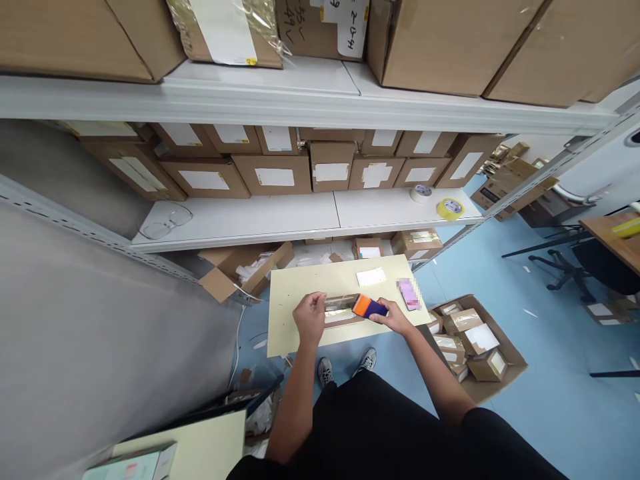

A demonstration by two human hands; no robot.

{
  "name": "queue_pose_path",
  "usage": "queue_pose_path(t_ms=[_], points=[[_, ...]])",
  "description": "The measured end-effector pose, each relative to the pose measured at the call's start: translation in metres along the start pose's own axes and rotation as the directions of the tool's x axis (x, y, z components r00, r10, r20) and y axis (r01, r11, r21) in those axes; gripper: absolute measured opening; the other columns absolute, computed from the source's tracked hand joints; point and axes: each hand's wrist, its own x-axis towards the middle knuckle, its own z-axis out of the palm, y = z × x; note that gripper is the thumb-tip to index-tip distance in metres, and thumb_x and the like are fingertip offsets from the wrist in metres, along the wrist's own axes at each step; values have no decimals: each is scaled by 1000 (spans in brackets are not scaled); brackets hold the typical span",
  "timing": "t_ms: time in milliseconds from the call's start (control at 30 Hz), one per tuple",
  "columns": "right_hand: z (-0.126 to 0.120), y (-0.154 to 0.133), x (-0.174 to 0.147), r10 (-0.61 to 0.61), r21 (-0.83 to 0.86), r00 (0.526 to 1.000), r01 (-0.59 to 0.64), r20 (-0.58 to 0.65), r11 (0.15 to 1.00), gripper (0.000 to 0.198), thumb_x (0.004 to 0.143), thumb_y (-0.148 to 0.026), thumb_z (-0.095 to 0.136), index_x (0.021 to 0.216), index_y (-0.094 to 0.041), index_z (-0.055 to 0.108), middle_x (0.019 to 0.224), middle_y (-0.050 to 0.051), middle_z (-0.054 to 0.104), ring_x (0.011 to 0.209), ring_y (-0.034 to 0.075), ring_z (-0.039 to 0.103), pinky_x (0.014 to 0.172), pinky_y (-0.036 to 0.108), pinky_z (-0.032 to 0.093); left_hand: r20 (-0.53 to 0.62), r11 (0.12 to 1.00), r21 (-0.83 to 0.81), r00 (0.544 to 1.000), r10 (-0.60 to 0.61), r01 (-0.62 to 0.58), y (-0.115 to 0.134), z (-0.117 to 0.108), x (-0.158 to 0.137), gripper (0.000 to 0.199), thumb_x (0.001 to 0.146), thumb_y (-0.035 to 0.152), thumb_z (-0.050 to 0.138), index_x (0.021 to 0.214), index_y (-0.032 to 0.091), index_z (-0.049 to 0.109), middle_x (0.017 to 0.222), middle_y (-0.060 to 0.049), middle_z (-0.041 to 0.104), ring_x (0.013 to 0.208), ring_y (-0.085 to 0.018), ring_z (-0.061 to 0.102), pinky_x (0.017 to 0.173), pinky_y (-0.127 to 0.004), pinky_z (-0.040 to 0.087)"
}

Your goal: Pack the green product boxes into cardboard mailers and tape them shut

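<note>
Orange-and-blue box [369, 307], partly behind right hand [397, 317]

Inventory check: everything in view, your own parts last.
Rectangular tables: two, pale yellow, centre and lower left
Rectangular taped cardboard box: one, brown, centre table
Rectangular packet: one, orange and purple, in right hand
Flat slip: one, white, centre table's far side
Blurred phone-like rectangle: one, pink, centre table's right
Metal shelving: one, white, ahead
Cardboard boxes: many, brown, shelving and far right
Tape rolls: two, white, yellow, shelving's right end
Eyeglasses: one pair, clear, shelving's left end
Open cardboard cartons: two, brown, beside centre table
Box: one, pale green, lower-left table
Desk, chair: one each, brown, black, far right
Shoes: two, grey, below
Bare hands: two, left at box, right gripping packet
</note>
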Motion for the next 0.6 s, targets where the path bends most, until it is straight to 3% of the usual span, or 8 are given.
queue_pose_path(t_ms=[133, 267, 433, 600], points=[[10, 12, 22, 17, -63, 999, -15, 41, 998, 52, 76, -70, 75, 86, -21, 62, 78, -2, 62, 74, 18, 57, 66, 26, 41, -4, 990, -13, 990, -144, 143, -29, -6, 12, 20, 86, 38, 68, 84, 20, 76, 81, -3, 79, 79, -19, 73, 79, -27, 57], [29, 22, 45, 48, -157, 981, -18, 189, 987, 50, 78, -69, 73, 89, -21, 67, 84, 0, 69, 78, 19, 63, 70, 27, 45, -47, 953, 11, 952, -302, 303, -79, -4, 3, 21, 83, 39, 65, 81, 20, 76, 80, -4, 79, 78, -21, 73, 79, -30, 57], [43, 22, 62, 65, -334, 965, 25, 254, 942, 49, 79, -68, 73, 97, -22, 75, 93, 5, 77, 84, 23, 68, 73, 28, 48, -85, 905, 35, 904, -419, 423, -146, -10, -9, 26, 82, 45, 64, 83, 23, 77, 83, -5, 80, 84, -24, 74, 83, -34, 57], [52, 7, 79, 81, -473, 955, 67, 287, 878, 50, 86, -68, 67, 110, -26, 78, 100, 5, 80, 90, 25, 72, 75, 28, 48, -98, 873, 55, 873, -478, 484, -191, -7, 0, 25, 79, 43, 63, 78, 22, 76, 77, -6, 79, 80, -23, 75, 81, -35, 59]])
